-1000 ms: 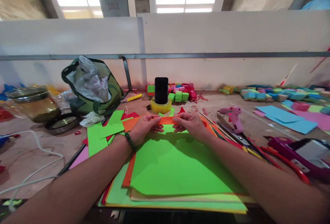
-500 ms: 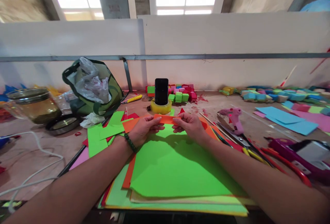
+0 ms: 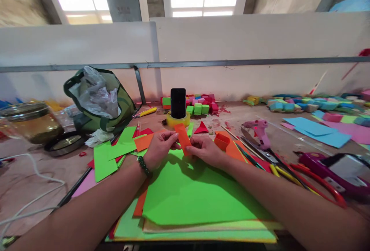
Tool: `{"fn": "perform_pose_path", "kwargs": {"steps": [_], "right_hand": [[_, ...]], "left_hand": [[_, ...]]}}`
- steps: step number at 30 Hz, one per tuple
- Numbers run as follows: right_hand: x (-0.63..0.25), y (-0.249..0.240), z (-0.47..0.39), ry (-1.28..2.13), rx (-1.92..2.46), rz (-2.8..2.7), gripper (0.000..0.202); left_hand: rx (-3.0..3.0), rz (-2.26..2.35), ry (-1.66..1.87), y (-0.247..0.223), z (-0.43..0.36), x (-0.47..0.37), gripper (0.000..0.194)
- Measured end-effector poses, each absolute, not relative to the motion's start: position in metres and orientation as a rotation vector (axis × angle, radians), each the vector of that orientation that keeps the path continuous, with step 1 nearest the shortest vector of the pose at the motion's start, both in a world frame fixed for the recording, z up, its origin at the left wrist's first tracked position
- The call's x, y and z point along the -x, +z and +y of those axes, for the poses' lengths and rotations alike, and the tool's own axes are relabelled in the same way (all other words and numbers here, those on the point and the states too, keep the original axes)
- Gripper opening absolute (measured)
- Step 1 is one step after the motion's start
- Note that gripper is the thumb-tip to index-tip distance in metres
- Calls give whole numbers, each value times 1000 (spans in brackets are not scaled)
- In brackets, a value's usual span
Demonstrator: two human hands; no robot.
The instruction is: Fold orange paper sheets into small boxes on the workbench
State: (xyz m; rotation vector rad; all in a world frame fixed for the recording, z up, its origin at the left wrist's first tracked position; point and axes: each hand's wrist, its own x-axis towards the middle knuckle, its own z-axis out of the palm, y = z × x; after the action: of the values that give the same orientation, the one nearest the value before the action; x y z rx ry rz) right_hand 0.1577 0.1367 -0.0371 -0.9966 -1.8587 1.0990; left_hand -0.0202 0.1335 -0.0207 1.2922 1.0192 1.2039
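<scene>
Between my two hands is a small orange paper strip (image 3: 182, 139), tilted with its upper end toward the left. My left hand (image 3: 162, 145) pinches its upper left side; a dark green bead bracelet circles that wrist. At the strip's lower right, my right hand (image 3: 206, 150) grips with the thumb on its face; the other fingers are mostly hidden behind. Both hands are over a bright green sheet (image 3: 199, 189), which tops a stack of coloured sheets. Just beyond my right hand sits a folded orange paper piece (image 3: 222, 141), with a red paper triangle (image 3: 201, 127) near it.
A phone (image 3: 178, 103) leans upright in a yellow tape roll (image 3: 177, 120). To the right lie a pink glue gun (image 3: 261, 131), scissors (image 3: 267, 154) and red-handled pliers (image 3: 323, 185). A green bag (image 3: 121, 104), glass jar (image 3: 34, 123) and white cable (image 3: 37, 170) are left.
The orange strip has turned from lying level to standing steeply tilted. My right hand has lowered slightly, and the folded orange piece and red triangle show more fully.
</scene>
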Motion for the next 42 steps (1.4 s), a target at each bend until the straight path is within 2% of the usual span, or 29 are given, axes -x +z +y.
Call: {"fn": "perform_pose_path", "kwargs": {"steps": [3,8,21,26,31,34,38,42], "right_hand": [[-159,-30,137,1039,920,-1774,33],[-161,-21,136,1212,829,-1567,32],[-158,-14,130,1130,835,-1590,30],[-156,-13,130,1046,884,-1503,33],[-158,-16,136,1036,899,-1414,35],[-158,-17,138,1041,912,-1349,35],[-158,-19,140,1078,894,-1288,37],[-157,-21,140,1002,896,-1285,38]], "left_hand": [[-1498,979,1147,-21,127,17,29],[-1661,924,1031,-28,120,14,27],[-1733,926,988,-24,113,10,17],[-1657,897,914,-31,117,11,24],[-1349,856,831,-27,118,11,42],[-1266,823,822,-28,119,11,43],[-1264,873,841,-30,121,11,39],[-1345,897,825,-29,119,9,24]]}}
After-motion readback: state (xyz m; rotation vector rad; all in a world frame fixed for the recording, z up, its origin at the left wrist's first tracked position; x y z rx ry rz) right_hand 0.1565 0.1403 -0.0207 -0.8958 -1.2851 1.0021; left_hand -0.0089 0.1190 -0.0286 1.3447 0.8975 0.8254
